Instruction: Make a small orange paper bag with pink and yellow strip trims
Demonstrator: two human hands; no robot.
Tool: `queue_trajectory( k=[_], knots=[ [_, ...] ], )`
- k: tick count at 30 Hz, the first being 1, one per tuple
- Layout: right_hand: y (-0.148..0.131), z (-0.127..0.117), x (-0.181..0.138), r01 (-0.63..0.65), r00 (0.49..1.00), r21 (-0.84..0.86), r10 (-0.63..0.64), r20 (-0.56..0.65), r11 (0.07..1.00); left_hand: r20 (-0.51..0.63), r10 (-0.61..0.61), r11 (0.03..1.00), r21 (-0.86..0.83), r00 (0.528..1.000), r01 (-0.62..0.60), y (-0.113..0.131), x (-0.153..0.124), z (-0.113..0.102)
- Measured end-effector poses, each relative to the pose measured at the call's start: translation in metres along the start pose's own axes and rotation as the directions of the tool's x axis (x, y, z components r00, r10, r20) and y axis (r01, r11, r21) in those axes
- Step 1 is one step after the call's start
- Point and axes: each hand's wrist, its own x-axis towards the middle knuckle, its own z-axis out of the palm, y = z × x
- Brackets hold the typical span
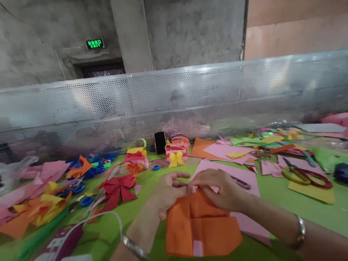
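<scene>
A folded sheet of orange paper (217, 235) lies on the green tabletop close in front of me, with crease lines and a small pink patch at its lower edge. My left hand (169, 192) pinches its upper left edge between thumb and fingers. At the upper right, my right hand (219, 187) presses over the same paper, its fingertips closed close to my left thumb. A bit of pink paper shows between the hands; my fingers partly hide it. Under and behind my right hand lies a larger pink sheet (248, 216).
Left are a red paper bow (120, 190), crumpled orange and yellow paper (41, 209) and a purple power strip (51, 254) with a white cable. Small paper bags (177, 150) and a phone (160, 142) stand behind. Scissors (308, 174) lie right; perforated metal (207, 100) borders the back.
</scene>
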Motion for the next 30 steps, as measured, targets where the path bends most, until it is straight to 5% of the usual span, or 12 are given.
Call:
queue_trajectory(
  k=[3,6,9,17,25,30],
  knots=[
    [-0.003,0.0,0.003,-0.409,0.912,0.241,0.403,0.077,0.88,-0.044,0.083,0.991,0.111,0.996,-0.077,0.003,-0.003,0.002],
    [-0.006,-0.002,0.007,-0.554,0.828,0.182,0.515,0.221,0.812,-0.055,0.166,0.959,0.24,0.985,-0.149,0.004,-0.005,0.006],
    [-0.008,-0.004,0.008,-0.608,0.78,0.105,0.568,0.263,0.787,-0.016,0.218,0.933,0.296,0.976,-0.204,0.003,-0.006,0.009],
    [-0.01,-0.009,0.008,-0.689,0.719,0.297,0.577,0.387,0.66,-0.022,0.295,0.854,0.456,0.955,-0.252,0.006,-0.01,0.015],
    [-0.006,-0.003,0.002,-0.669,0.742,0.383,0.608,0.284,0.637,-0.003,0.318,0.834,0.477,0.948,-0.278,0.005,-0.012,0.019],
    [-0.011,-0.007,0.005,-0.601,0.799,0.319,0.552,0.237,0.733,-0.009,0.375,0.819,0.472,0.927,-0.327,0.004,-0.012,0.018]
  ],
)
